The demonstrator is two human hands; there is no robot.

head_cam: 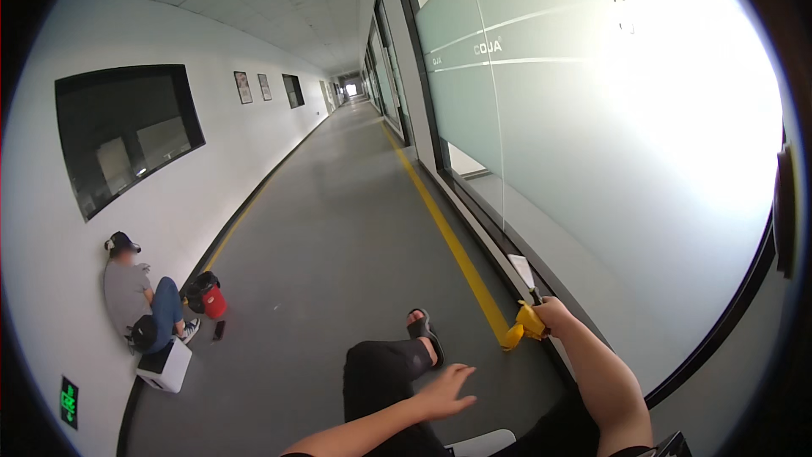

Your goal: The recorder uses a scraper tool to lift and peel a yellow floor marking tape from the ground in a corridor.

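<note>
My right hand [553, 317] is closed around the dark handle of a scraper [523, 273], whose broad pale blade points up and away beside the glass wall's base. A crumpled yellow strip [528, 322], which looks like peeled floor tape, bunches at the same hand. Its lower end hangs by the near end of the yellow floor line [453, 241]; whether the two are joined, I cannot tell. My left hand [443, 391] is empty, fingers apart, reaching over my bent leg [384, 374] in dark trousers.
Frosted glass panels [539, 120] with a dark frame rise at the right. Across the grey corridor floor [317, 241], a person [130, 292] sits against the white wall on the left. Near them are a red bucket [216, 302], a phone [219, 330] and a white box [168, 369].
</note>
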